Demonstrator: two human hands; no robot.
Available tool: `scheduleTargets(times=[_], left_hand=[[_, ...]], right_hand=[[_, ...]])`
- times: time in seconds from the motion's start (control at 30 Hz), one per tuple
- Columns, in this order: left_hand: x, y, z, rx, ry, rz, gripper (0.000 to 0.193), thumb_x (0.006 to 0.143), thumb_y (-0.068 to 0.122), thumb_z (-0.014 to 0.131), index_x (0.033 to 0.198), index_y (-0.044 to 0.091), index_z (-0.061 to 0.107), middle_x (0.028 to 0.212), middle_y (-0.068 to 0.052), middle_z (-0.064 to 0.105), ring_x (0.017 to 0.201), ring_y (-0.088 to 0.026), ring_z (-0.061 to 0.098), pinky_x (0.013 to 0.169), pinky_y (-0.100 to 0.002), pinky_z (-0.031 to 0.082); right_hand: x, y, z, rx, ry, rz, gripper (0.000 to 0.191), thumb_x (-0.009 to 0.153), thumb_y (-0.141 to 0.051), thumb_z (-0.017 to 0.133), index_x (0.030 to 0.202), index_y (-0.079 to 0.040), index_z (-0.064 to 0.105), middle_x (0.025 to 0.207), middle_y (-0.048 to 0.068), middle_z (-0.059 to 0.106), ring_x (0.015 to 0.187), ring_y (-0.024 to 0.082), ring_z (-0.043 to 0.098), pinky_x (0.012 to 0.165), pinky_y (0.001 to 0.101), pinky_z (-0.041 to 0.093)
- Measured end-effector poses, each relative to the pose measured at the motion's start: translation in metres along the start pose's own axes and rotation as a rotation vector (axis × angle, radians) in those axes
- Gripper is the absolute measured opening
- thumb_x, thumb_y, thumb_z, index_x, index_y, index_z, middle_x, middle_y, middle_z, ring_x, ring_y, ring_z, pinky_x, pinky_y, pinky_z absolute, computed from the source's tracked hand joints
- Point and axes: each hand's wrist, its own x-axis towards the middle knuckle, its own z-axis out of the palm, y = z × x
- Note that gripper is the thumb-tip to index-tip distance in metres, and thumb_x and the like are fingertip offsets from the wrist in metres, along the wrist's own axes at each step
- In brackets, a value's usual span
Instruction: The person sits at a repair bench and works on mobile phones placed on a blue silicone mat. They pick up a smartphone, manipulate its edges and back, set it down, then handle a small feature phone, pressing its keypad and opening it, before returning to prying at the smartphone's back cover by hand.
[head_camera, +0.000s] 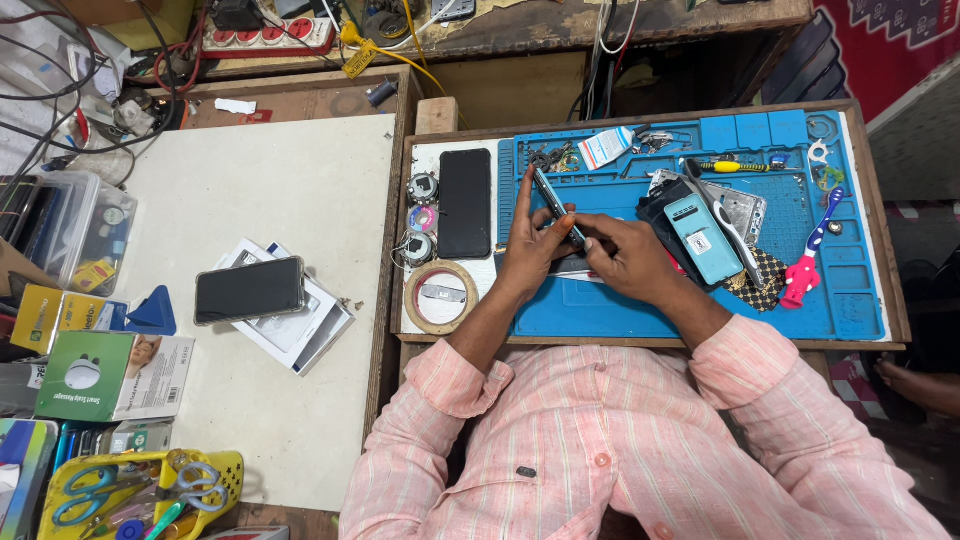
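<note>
Pink striped sleeves (600, 450) nearest the lens, both forearms running up onto the blue repair mat (620, 310). Left hand (530, 245) grips a slim phone (556, 205) tilted on edge above the mat, index finger stretched along its far side, thumb pressed on the near side. Right hand (625, 255) meets it at the lower end, fingers pressed together, pinching something there; too small to tell what. Looks like mid-disassembly, working that lower edge; next move needs a steady left grip and fine control. Left of the fingers: tape roll (441, 297), black phone (465, 203). Right: teal phone (703, 238), pink-handled brush (812, 255). Beyond: yellow screwdriver (735, 166).
</note>
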Motion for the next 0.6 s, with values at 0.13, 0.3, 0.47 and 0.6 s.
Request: scheduleTargets(times=[0.13, 0.3, 0.47, 0.6], left_hand=[[0.001, -0.001, 0.001, 0.041, 0.005, 0.013, 0.101, 0.096, 0.020, 0.070, 0.166, 0.032, -0.002, 0.128, -0.020, 0.058, 0.112, -0.021, 0.066, 0.088, -0.037, 0.066], [0.002, -0.004, 0.001, 0.082, 0.010, 0.017, 0.099, 0.098, 0.021, 0.068, 0.166, 0.031, -0.003, 0.129, -0.020, 0.058, 0.114, -0.020, 0.066, 0.088, -0.036, 0.066], [0.002, -0.004, 0.002, 0.078, 0.007, 0.014, 0.099, 0.098, 0.020, 0.068, 0.166, 0.031, -0.003, 0.129, -0.020, 0.059, 0.112, -0.021, 0.067, 0.087, -0.037, 0.066], [0.002, -0.003, 0.001, 0.090, 0.005, 0.021, 0.098, 0.098, 0.018, 0.067, 0.165, 0.031, -0.004, 0.128, -0.021, 0.059, 0.112, -0.021, 0.066, 0.087, -0.037, 0.066]], right_hand=[[-0.003, 0.004, 0.004, -0.113, 0.073, -0.117, 0.040, 0.093, -0.006, 0.062, 0.132, -0.003, 0.066, 0.082, 0.017, 0.071, 0.061, 0.022, 0.069, 0.057, 0.0344, 0.053], [-0.005, 0.011, 0.010, -0.247, 0.155, -0.222, 0.044, 0.091, -0.003, 0.062, 0.135, -0.005, 0.066, 0.080, 0.018, 0.067, 0.064, 0.027, 0.066, 0.059, 0.0384, 0.051], [-0.006, 0.011, 0.010, -0.236, 0.164, -0.183, 0.043, 0.091, -0.003, 0.062, 0.134, -0.005, 0.067, 0.080, 0.018, 0.067, 0.062, 0.027, 0.065, 0.058, 0.0385, 0.051], [-0.004, 0.007, 0.010, -0.209, 0.157, -0.161, 0.042, 0.091, -0.003, 0.063, 0.133, -0.005, 0.067, 0.078, 0.017, 0.067, 0.060, 0.026, 0.065, 0.057, 0.0375, 0.051]])
